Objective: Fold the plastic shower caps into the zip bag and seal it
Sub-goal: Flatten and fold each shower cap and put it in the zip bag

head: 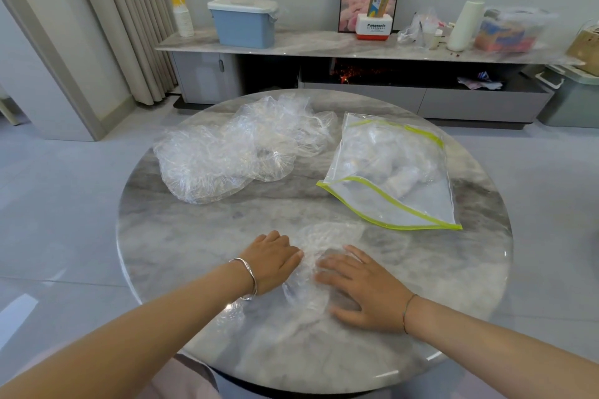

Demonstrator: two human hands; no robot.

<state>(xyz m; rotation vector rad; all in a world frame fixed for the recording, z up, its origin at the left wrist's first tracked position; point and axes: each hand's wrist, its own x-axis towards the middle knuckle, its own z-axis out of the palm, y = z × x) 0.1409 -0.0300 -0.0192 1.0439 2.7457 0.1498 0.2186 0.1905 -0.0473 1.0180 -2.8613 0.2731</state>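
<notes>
The round marble table (181, 236) fills most of my view, and everything I am working with lies on it. Beyond its far edge a long low sideboard (324, 48) runs along the wall, with a blue lidded box (243, 26) on its left part.

On the far left of the table sits a loose, crumpled pile of clear shower caps (227, 155), not yet folded. To its right, well apart from it, the zip bag (389, 172) lies flat with its yellow-green strips showing. Its mouth faces the near side, and the two strips stand apart there, so it is unsealed. Pale folded plastic bundles already rest inside, toward its far end.

Near me, between the pile and the bag but closer to the table's near edge, one shower cap (311, 262) is spread under my hands. It is thin and wrinkled, reaching a little past my fingers on the far side and trailing back toward my left wrist.

My left hand (272, 261) lies palm down at the cap's left edge, fingers straight and close together, their tips resting on the plastic. My right hand (363, 285) lies flat on top of the cap, fingers straight and slightly spread, pointing left and pressing the plastic to the table. Neither hand grips anything.

A silver bangle (249, 278) circles my left wrist, and a thin cord (406, 311) my right.
</notes>
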